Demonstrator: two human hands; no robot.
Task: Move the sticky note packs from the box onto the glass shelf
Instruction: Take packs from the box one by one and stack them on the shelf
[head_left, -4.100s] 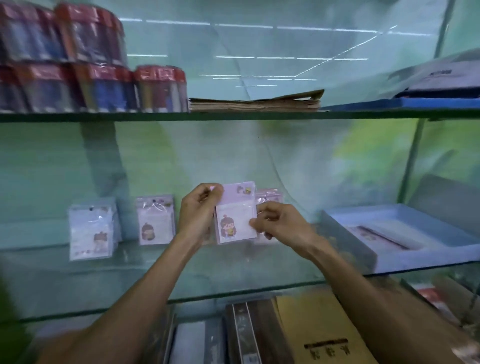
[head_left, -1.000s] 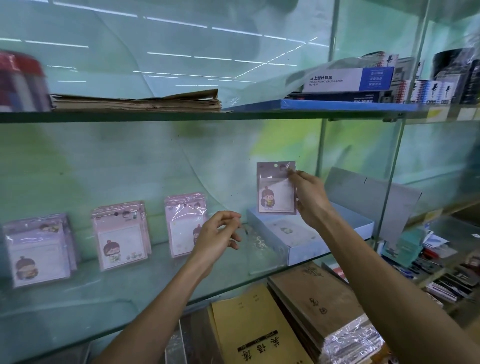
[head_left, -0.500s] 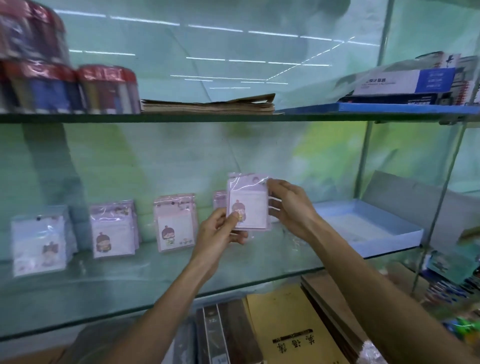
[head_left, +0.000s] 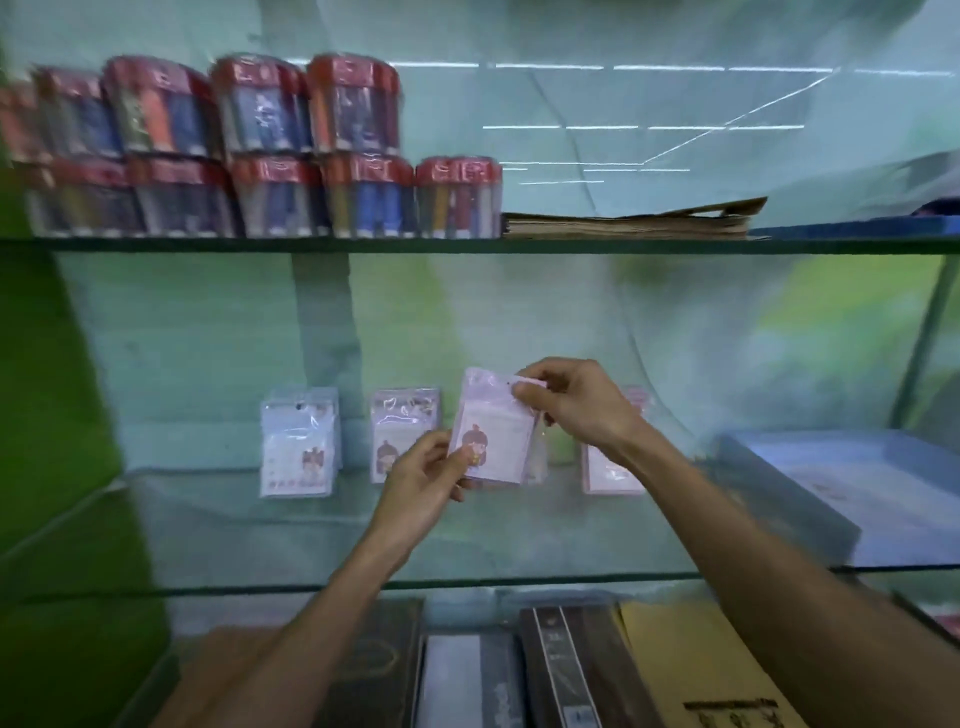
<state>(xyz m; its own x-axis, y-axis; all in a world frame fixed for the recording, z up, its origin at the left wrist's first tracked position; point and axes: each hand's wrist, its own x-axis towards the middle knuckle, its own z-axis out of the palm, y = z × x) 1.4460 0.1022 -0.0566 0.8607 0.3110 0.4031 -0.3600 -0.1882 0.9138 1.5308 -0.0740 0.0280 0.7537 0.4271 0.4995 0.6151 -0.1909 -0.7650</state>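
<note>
Pink plastic-wrapped sticky note pack (head_left: 493, 436): upright above the glass shelf (head_left: 311, 540), left hand (head_left: 421, 478) pinching its lower left corner, right hand (head_left: 571, 402) pinching its top. Pale blue cardboard box (head_left: 810, 499): far right.

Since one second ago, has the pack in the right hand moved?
Yes. The sticky note pack was held up over the blue box; now both hands hold it further left, among the packs standing on the glass shelf.

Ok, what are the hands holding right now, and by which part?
One sticky note pack, held by both hands. The left hand pinches its lower left corner; the right hand pinches its top right corner, above the glass shelf.
</note>
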